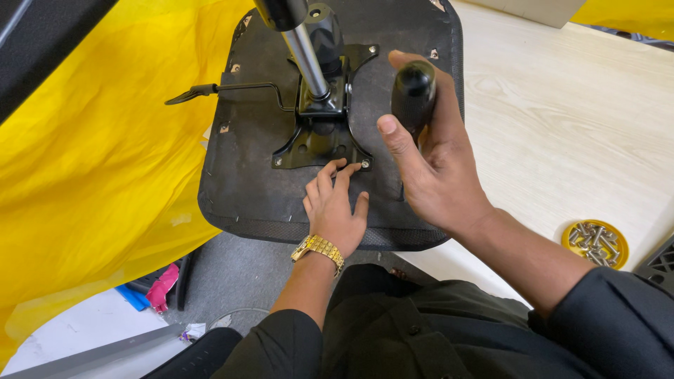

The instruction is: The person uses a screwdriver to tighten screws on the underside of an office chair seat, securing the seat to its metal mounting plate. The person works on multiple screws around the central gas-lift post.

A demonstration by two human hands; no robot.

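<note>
A yellow plastic sheet point(91, 161) covers the left side of the view; a second patch of yellow point(628, 15) shows at the top right, just beside the corner of a pale cardboard box point(533, 8); no label on either can be made out. At the right edge a small round yellow dish point(566, 238) sits on the light wooden floor point(562, 126), holding a heap of silver bolts point(594, 240); a black ribbed part point(660, 265) lies just beside it. Lower left, a pink and blue scrap point(156, 289) lies on grey carpet point(232, 281).

In the middle an upturned chair seat point(246, 189) lies with its dark underside up; a black metal plate point(319, 137) is fixed on it, with a chrome post point(307, 52) rising from it and a thin lever point(225, 89) reaching left. The right hand point(435, 168) is clenched around the black handle of a tool point(413, 91), held upright over the seat just right of the plate; its tip is hidden behind the hand. The left hand point(335, 210), with a gold watch point(318, 248) at the wrist, lies loose and flat on the seat, gripping nothing; its fingertips point(349, 168) touch the plate's lower right corner beside a bolt point(365, 163).
</note>
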